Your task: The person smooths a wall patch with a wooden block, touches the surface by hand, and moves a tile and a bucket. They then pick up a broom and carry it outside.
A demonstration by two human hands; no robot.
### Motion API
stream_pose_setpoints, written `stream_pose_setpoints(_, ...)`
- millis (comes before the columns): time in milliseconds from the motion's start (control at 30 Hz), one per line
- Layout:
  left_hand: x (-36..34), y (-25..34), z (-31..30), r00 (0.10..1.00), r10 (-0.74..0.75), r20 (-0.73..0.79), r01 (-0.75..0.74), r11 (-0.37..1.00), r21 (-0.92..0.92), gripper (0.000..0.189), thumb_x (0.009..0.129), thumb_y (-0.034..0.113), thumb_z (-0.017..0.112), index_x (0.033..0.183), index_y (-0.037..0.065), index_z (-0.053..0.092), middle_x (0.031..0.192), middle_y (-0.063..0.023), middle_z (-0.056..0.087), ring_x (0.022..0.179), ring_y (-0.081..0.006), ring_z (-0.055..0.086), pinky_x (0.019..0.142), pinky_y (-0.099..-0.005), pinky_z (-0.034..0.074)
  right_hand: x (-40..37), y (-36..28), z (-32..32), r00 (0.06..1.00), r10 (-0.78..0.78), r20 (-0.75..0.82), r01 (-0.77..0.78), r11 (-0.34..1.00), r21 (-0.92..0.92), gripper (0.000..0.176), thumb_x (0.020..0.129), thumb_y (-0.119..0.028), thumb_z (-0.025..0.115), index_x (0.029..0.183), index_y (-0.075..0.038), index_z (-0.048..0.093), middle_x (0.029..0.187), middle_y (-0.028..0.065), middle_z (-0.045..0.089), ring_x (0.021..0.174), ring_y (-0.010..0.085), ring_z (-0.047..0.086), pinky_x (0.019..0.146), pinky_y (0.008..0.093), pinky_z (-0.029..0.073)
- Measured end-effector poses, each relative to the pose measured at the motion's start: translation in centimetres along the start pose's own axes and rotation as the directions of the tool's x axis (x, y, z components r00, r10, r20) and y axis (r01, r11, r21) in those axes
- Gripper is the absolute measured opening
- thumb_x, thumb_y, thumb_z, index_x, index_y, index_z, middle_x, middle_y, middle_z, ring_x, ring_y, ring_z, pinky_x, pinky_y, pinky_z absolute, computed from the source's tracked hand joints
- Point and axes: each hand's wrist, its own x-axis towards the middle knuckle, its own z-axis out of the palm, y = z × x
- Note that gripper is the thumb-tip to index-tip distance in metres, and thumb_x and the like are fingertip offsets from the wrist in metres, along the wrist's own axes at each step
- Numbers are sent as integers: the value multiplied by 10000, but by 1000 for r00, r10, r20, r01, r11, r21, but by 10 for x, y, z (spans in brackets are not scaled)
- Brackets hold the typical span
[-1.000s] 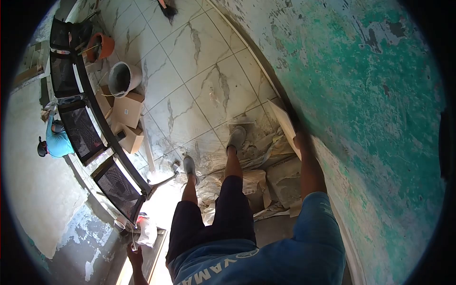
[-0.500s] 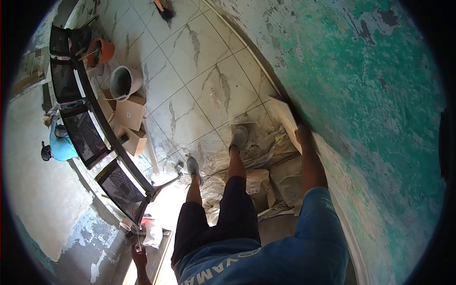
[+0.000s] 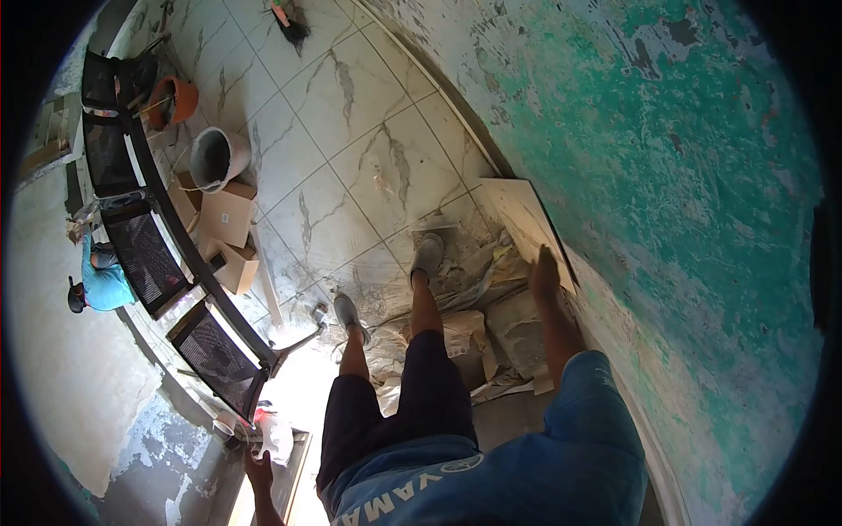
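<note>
My right hand [image 3: 545, 272] lies against the face of a pale tile board [image 3: 519, 215] that leans on the green wall at the right. Its fingers look stretched out and point up the board. Down at the lower left, my left hand [image 3: 260, 466] is raised beside a white plastic bag [image 3: 276, 437], with thumb and fingers apart and nothing visible between them. Crumpled sacks and dusty paper [image 3: 469, 337] lie on the floor below the board, near my feet.
A row of black mesh seats [image 3: 145, 254] runs along the left. Beside it are cardboard boxes [image 3: 226, 216], a grey bucket [image 3: 219, 159] and an orange bucket [image 3: 173, 100]. Another person [image 3: 107, 283] in a turquoise top is beyond the seats. A brush [image 3: 292, 31] lies at the top.
My right hand has moved from the board's edge onto its face. The board now shows more of its front. The camera view has shifted slightly.
</note>
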Motion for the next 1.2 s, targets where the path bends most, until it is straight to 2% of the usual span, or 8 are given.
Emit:
stream_pose_setpoints(100, 3, 10, 6, 985, 169, -30, -168, 986, 16, 513, 768, 142, 665, 1216, 21, 447, 1013, -159, 529, 811, -246, 558, 688, -340, 481, -51, -4, 11, 995, 6, 101, -12, 998, 59, 436, 824, -161, 563, 1209, 16, 461, 1162, 221, 522, 1094, 348, 495, 948, 405, 385)
stream_pose_setpoints(167, -7, 58, -5, 986, -131, 102, 149, 970, -191, 508, 758, 134, 664, 1198, -8, 457, 1081, -177, 526, 899, -278, 544, 767, -355, 466, -80, -25, 7, 979, 67, 192, -81, 995, 66, 444, 839, -248, 557, 1189, 11, 473, 1139, 217, 536, 1073, 353, 507, 932, 414, 389)
stream_pose_setpoints(233, -4, -1, 32, 997, 54, -58, -65, 977, -205, 492, 760, 142, 656, 1187, -13, 465, 1123, -190, 519, 934, -295, 538, 787, -364, 459, -90, -72, -47, 858, 145, 493, -246, 958, 147, 492, 828, -302, 578, 1194, 9, 473, 1152, 216, 529, 1074, 357, 501, 932, 427, 384)
stream_pose_setpoints(367, -14, 8, 45, 999, -52, -14, 47, 968, -248, 522, 752, 255, 694, 1176, 31, 486, 1005, -195, 574, 834, -257, 601, 741, -354, 489, -145, -32, 15, 922, -124, 367, 61, 982, 177, 597, 792, -293, 623, 1267, -4, 403, 1232, 222, 465, 1157, 358, 436, 969, 435, 357)
stream_pose_setpoints(767, -61, -88, 135, 971, -221, -88, 112, 752, -649, 505, 738, 344, 698, 1117, 49, 539, 904, -177, 633, 846, -306, 621, 737, -386, 497, -46, -222, -138, 942, -135, 308, 179, 977, -119, 434, 790, -167, 613, 1156, 49, 528, 1118, 233, 565, 1009, 333, 569, 846, 393, 471)
stream_pose_setpoints(967, -63, -175, 221, 945, -278, 175, 294, 481, -826, 504, 742, 362, 678, 1100, 30, 554, 832, -151, 654, 799, -279, 634, 716, -374, 501, -108, -359, -142, 918, -229, 323, 332, 890, -311, 436, 816, -257, 586, 1163, 4, 541, 1231, 197, 499, 1120, 328, 486, 970, 419, 367)
stream_pose_setpoints(1033, -58, -210, 245, 926, -304, 221, 327, 358, -875, 473, 746, 351, 658, 1082, 29, 572, 820, -150, 658, 804, -280, 636, 733, -373, 497, -69, -324, -39, 604, -689, 399, 795, 493, -353, 346, 815, -270, 567, 1091, -66, 606, 1281, 141, 466, 1164, 334, 432, 1014, 423, 307)
stream_pose_setpoints(1200, -69, -307, 323, 818, -531, 222, 359, 169, -918, 448, 749, 323, 638, 1079, 26, 577, 942, -209, 637, 882, -328, 618, 765, -391, 485, -291, -535, -45, 476, -804, 356, 870, 489, -59, 224, 767, -236, 619, 800, -15, 633, 769, 189, 629, 750, 355, 618, 674, 409, 490)
